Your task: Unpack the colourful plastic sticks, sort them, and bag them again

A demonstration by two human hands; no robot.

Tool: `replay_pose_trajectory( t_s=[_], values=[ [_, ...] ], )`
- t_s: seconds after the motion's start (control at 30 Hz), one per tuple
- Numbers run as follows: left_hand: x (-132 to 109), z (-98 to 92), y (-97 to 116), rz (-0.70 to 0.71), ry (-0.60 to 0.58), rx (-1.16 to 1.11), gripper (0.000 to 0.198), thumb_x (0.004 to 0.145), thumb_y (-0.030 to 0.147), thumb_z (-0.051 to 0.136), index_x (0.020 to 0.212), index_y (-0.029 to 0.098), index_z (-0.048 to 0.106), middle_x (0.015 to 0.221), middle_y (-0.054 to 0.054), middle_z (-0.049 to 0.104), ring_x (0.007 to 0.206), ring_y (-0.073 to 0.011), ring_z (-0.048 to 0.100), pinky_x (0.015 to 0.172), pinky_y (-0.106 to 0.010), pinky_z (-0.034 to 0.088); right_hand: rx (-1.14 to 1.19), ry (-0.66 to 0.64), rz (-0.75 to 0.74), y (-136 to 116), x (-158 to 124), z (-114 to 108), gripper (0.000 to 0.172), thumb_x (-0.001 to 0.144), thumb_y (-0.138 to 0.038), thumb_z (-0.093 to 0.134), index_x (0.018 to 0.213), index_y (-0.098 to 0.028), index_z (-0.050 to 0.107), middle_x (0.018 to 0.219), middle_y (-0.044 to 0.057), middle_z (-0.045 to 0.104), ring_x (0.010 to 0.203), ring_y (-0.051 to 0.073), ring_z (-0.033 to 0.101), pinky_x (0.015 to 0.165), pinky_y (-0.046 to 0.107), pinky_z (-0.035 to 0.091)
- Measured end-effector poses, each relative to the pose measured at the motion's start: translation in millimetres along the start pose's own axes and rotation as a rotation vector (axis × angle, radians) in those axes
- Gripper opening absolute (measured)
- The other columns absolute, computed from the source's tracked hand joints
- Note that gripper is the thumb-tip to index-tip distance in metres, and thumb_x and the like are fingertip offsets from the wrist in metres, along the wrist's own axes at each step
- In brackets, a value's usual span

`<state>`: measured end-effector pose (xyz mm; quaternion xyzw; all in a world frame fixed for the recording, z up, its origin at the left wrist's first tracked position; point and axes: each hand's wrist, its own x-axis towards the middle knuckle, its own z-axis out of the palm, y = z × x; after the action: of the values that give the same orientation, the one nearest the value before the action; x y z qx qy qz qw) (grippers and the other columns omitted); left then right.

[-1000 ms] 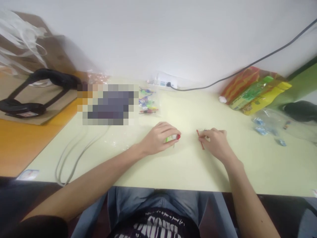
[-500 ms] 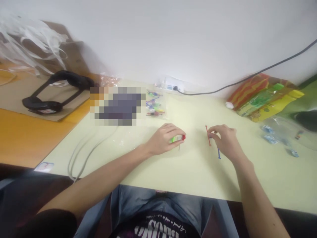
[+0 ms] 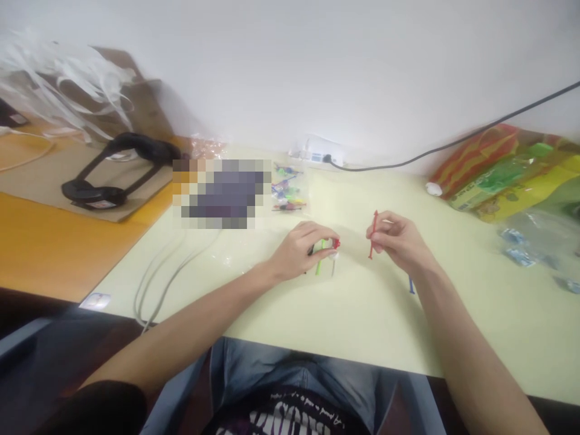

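Observation:
My left hand (image 3: pixel 302 249) is closed in a pinch on a small red piece (image 3: pixel 336 243) above the table. Partly hidden under those fingers are a green stick (image 3: pixel 319 266), a white-topped thin piece (image 3: pixel 334 263) and something black. Whether these touch the hand is unclear. Over to the right, my right hand (image 3: pixel 395 240) pinches a thin red plastic stick (image 3: pixel 373 235) with wider ends, nearly upright. A similar blue stick (image 3: pixel 411 285) lies on the table, partly covered by my right wrist.
A clear bag of several coloured plastic pieces (image 3: pixel 288 192) lies behind my left hand, beside a blurred-out dark object (image 3: pixel 229 193). Pale cables (image 3: pixel 156 290) run along the left. Snack packaging (image 3: pixel 493 181) and blue-white packets (image 3: pixel 520 257) are at the right.
My right hand has lifted the red stick off the table and turned it more upright. The blue stick stays lying there. My left hand has barely moved, still pinching the red piece.

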<state>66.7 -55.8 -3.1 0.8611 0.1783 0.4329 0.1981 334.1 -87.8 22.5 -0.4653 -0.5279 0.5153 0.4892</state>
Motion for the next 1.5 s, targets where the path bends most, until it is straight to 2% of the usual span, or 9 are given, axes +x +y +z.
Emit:
replay_pose_trajectory(
  t_s=[0.1,0.2,0.4,0.63,0.87,1.5],
  values=[
    [0.7,0.7,-2.2,0.008,0.031,0.007,0.020,0.095,0.033,0.069,0.110,0.019,0.068,0.100,-0.006,0.076,0.094,-0.0195,0.069,0.093,-0.037,0.050,0.094,-0.041,0.017,5.7,-5.0,10.6,0.034,0.067,-0.038,0.091,0.086,-0.023,0.067,0.063,-0.003,0.063,0.046,0.010,0.046,0.045,0.027,0.034],
    [1.6,0.9,-2.8,0.024,0.052,0.005,0.020,0.094,0.035,0.070,0.108,0.020,0.070,0.098,-0.005,0.077,0.090,-0.0185,0.069,0.090,-0.036,0.050,0.122,-0.036,0.011,9.8,-7.2,18.1,0.033,0.066,-0.042,0.091,0.077,-0.022,0.068,0.057,-0.004,0.058,0.043,0.010,0.045,0.042,0.026,0.031],
    [3.0,1.5,-0.2,0.019,0.049,0.000,0.020,0.095,0.037,0.068,0.107,0.021,0.072,0.094,-0.005,0.078,0.084,-0.0168,0.069,0.089,-0.035,0.050,0.097,-0.016,0.008,15.6,-7.5,28.1,0.030,0.072,-0.044,0.089,0.074,-0.022,0.069,0.064,0.001,0.067,0.048,0.013,0.054,0.045,0.028,0.040],
    [1.2,3.9,-3.3,0.008,-0.001,-0.006,0.022,0.097,0.039,0.066,0.110,0.022,0.071,0.089,-0.003,0.076,0.083,-0.0157,0.070,0.089,-0.034,0.048,0.079,-0.131,-0.009,17.4,-7.6,30.6,0.025,0.078,-0.042,0.085,0.085,-0.021,0.074,0.075,0.003,0.070,0.057,0.014,0.060,0.055,0.031,0.049],
    [-2.0,4.6,-4.2,-0.007,-0.062,-0.008,0.025,0.099,0.039,0.063,0.114,0.021,0.069,0.092,-0.004,0.076,0.085,-0.0168,0.069,0.090,-0.035,0.048,0.048,-0.208,-0.017,22.1,-6.7,37.6,0.025,0.079,-0.044,0.084,0.086,-0.021,0.076,0.075,0.003,0.069,0.063,0.016,0.061,0.060,0.032,0.049],
    [-2.8,4.3,-0.9,-0.026,-0.072,-0.027,0.022,0.099,0.034,0.064,0.115,0.020,0.068,0.090,-0.003,0.073,0.086,-0.0169,0.068,0.090,-0.034,0.047,0.062,-0.232,-0.031,22.6,-7.1,39.3,0.026,0.080,-0.045,0.083,0.084,-0.021,0.073,0.076,0.002,0.066,0.064,0.016,0.060,0.064,0.033,0.049]
  ],
)
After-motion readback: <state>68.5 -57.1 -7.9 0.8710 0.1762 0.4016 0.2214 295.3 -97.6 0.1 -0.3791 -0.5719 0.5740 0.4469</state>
